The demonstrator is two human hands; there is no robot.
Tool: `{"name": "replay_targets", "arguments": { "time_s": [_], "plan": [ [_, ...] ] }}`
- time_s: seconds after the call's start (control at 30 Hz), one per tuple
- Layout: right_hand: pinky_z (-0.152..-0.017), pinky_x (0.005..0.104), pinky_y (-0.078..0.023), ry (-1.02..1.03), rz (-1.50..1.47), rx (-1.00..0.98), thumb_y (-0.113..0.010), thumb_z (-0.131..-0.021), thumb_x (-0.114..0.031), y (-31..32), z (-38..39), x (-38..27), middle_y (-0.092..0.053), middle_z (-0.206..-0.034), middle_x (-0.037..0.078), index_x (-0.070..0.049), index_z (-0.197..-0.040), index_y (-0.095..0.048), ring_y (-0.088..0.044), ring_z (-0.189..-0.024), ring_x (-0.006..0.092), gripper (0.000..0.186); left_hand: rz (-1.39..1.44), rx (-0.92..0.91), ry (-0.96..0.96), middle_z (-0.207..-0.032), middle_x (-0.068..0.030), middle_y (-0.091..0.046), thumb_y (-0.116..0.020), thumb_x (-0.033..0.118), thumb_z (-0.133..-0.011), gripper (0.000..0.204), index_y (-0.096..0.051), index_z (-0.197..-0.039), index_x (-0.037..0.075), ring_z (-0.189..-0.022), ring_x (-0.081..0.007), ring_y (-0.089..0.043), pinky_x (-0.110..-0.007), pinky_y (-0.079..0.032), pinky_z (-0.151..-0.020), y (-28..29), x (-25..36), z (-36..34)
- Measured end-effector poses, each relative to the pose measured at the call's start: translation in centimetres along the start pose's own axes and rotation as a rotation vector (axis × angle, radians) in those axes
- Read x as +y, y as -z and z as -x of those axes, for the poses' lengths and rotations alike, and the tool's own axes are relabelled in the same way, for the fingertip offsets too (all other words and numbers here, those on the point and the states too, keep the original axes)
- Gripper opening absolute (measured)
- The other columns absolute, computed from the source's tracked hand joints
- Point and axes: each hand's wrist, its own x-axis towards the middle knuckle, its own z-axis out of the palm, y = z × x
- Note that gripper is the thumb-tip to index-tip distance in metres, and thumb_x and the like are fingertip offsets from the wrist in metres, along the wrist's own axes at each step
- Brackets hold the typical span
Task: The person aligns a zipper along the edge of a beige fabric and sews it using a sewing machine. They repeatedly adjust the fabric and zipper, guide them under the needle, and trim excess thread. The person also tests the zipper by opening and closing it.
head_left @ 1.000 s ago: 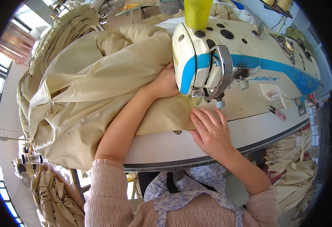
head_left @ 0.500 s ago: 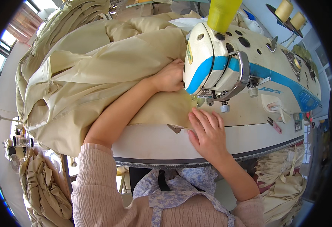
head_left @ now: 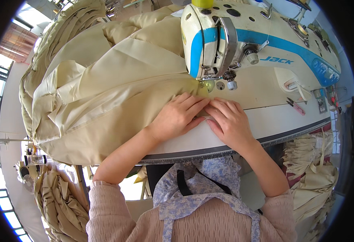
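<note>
A large sheet of beige fabric lies bunched over the left of the table, its right edge reaching the needle area of a white and blue sewing machine. Just in front of the needle, my left hand grips the fabric's edge, fingers on top and thumb at the near side. Close against it, my right hand pinches the same edge with bent fingers. The two hands' fingertips nearly meet. The bit of cloth between them is mostly hidden.
Pink-handled thread snips lie on the table right of my hands. A measuring tape strip runs along the table's front edge. Beige cloth hangs in a heap at lower left, and more pieces are stacked at lower right.
My left hand has come back from beside the machine head to the fabric's near edge, next to my right hand. The right hand's fingers have closed on the edge. The view has shifted.
</note>
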Motion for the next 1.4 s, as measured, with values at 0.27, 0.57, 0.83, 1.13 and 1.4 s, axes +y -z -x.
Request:
{"name": "replay_targets", "arguments": {
  "time_s": [0.27,0.57,0.83,1.13,1.4],
  "plan": [
    [-0.089,0.0401,-0.053,-0.053,-0.236,0.077,-0.071,-0.083,0.0,0.9,2.4,1.4,-0.068,-0.109,0.005,-0.005,-0.106,-0.072,-0.065,-0.099,0.0263,0.023,0.055,0.012,-0.007,-0.116,-0.0062,-0.07,-0.076,-0.001,-0.077,0.033,-0.075,-0.11,0.006,-0.095,-0.0273,-0.063,-0.037,-0.054,-0.084,-0.2,-1.3,1.1],
    [-0.087,0.0363,-0.052,0.105,-0.076,0.042,-0.07,-0.077,-0.001,1.3,1.2,1.6,-0.068,-0.114,0.0,-0.006,-0.109,-0.073,-0.063,-0.099,0.0206,0.032,-0.035,0.008,-0.057,-0.115,0.0013,-0.071,-0.077,0.001,-0.075,0.034,-0.078,-0.108,0.012,-0.093,-0.0234,-0.061,-0.036,-0.054,-0.083,-0.4,-1.4,1.3],
    [-0.08,0.0335,-0.052,0.223,-0.026,0.012,-0.068,-0.083,-0.009,0.6,0.5,2.4,-0.07,-0.108,-0.003,-0.005,-0.103,-0.074,-0.061,-0.095,0.0167,0.021,-0.015,-0.03,-0.134,-0.12,0.0013,-0.069,-0.077,0.005,-0.073,0.042,-0.076,-0.114,0.014,-0.095,-0.0228,-0.061,-0.037,-0.053,-0.086,-0.1,-2.3,1.3],
    [-0.078,0.0328,-0.051,0.214,-0.012,0.026,-0.071,-0.083,-0.01,-0.1,-0.6,2.9,-0.07,-0.104,-0.003,-0.005,-0.1,-0.075,-0.06,-0.092,0.0169,0.018,0.035,-0.04,-0.148,-0.119,0.0003,-0.07,-0.076,0.006,-0.076,0.04,-0.076,-0.114,0.014,-0.096,-0.0246,-0.06,-0.038,-0.052,-0.09,0.2,-3.8,0.3],
    [-0.08,0.0356,-0.052,0.193,0.049,0.06,-0.069,-0.084,-0.008,-1.4,-2.3,4.3,-0.07,-0.105,-0.001,-0.005,-0.103,-0.075,-0.061,-0.097,0.0211,0.02,0.002,-0.003,-0.124,-0.118,0.0011,-0.07,-0.078,0.005,-0.075,0.039,-0.077,-0.112,0.016,-0.1,-0.0243,-0.059,-0.037,-0.05,-0.09,0.0,-6.4,-0.9]
  ]
}}
